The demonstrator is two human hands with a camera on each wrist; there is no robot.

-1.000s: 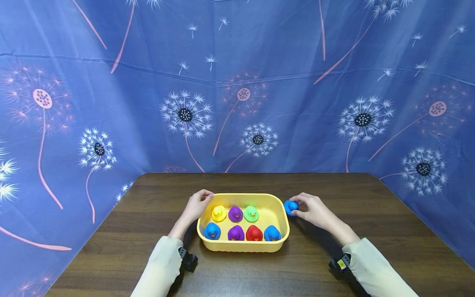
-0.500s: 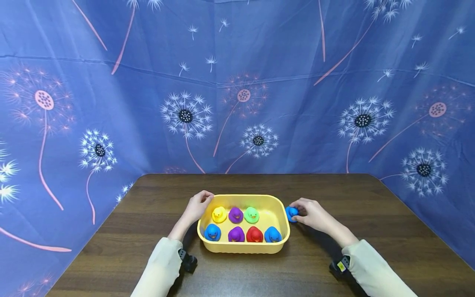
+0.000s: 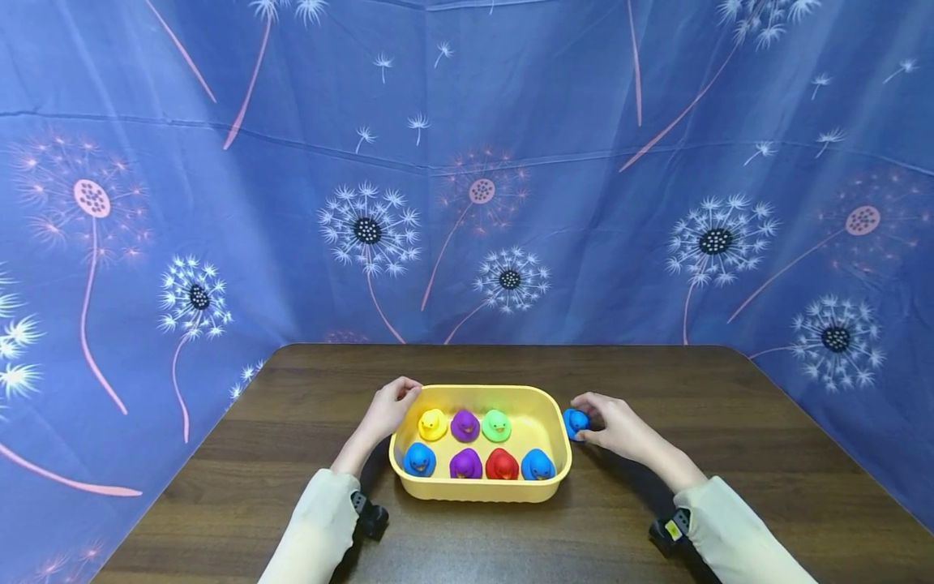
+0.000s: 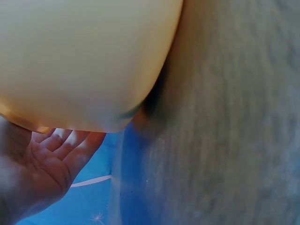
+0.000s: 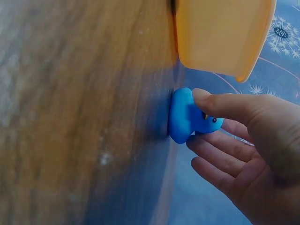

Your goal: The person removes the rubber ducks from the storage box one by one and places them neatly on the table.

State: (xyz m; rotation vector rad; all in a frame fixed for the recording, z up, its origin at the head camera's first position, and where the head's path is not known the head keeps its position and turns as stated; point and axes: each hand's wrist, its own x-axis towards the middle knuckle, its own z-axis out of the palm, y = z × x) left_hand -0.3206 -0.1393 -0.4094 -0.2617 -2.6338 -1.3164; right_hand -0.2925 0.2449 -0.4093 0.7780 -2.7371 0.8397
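My right hand (image 3: 619, 426) is beside the tub's right end and holds a blue rubber duck (image 3: 575, 422) between thumb and fingers. In the right wrist view the thumb lies over the front of the duck (image 5: 182, 115), whose base is right at the tabletop. At the far left corner of the yellow tub (image 3: 481, 489), my left hand (image 3: 384, 412) grips the rim. The left wrist view has the fingers of the left hand (image 4: 49, 171) behind the tub's wall (image 4: 84, 61), their tips hidden.
Inside the tub sit a yellow duck (image 3: 433, 424), two purple ducks (image 3: 465, 464), a green duck (image 3: 497, 426), a red duck (image 3: 502, 465) and two blue ducks (image 3: 419, 460). The tub stands on a dark wooden table (image 3: 292, 422). A blue dandelion-print cloth (image 3: 584, 162) hangs behind it.
My right hand has brought the blue duck slightly nearer to me and lower, down by the tabletop outside the tub. The left hand stays at the rim.
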